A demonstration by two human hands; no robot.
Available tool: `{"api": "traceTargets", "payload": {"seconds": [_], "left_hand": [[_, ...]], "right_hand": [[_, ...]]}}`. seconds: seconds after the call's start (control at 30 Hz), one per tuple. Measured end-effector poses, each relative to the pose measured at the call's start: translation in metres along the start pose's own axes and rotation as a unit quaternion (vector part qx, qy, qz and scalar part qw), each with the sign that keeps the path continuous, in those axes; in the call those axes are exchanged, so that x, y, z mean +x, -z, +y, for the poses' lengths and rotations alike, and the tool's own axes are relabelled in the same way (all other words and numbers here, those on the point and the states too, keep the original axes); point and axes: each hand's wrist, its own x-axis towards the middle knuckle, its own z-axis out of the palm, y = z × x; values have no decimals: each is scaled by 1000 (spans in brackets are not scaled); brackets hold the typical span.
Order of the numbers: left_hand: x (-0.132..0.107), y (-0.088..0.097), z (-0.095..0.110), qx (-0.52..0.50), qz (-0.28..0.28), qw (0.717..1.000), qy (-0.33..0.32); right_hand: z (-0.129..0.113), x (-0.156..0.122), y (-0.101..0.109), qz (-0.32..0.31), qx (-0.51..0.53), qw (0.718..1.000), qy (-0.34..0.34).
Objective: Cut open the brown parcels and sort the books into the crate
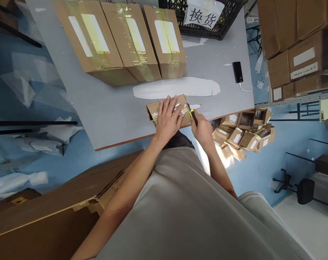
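A small cardboard box (153, 108) with shiny clear tape lies at the front edge of the grey table (109, 119). My left hand (167, 119) rests flat on top of it, fingers stretched out over the cardboard and tape. In my right hand (203, 128) is a yellow and black utility knife (192, 113), fingers wrapped round its handle. The knife's front end is at the right end of the box; whether the blade touches the tape is too small to tell. A long white patch (177, 88) shows on the tabletop just behind the box.
Three taped cartons (142, 68) stand at the back left of the table. Behind them to the right is a black crate (220, 30) with a paper sign. A phone (237, 72) with a white cable lies at the right. Several opened boxes (237, 135) are heaped on the floor.
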Motion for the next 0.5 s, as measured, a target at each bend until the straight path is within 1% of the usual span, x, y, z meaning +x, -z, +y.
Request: {"api": "traceTargets", "payload": {"seconds": [0.17, 0.3, 0.4, 0.5], "left_hand": [[0, 0, 1, -1, -1, 1000, 3], [2, -1, 2, 4, -2, 1000, 13], [4, -4, 4, 3, 4, 1000, 29], [5, -7, 5, 1, 15, 999, 38]], "right_hand": [[-13, -1, 7, -19, -33, 999, -26], [-35, 3, 15, -41, -70, 995, -64], [-50, 8, 20, -42, -80, 993, -79], [-53, 10, 22, -42, -81, 992, -85]]}}
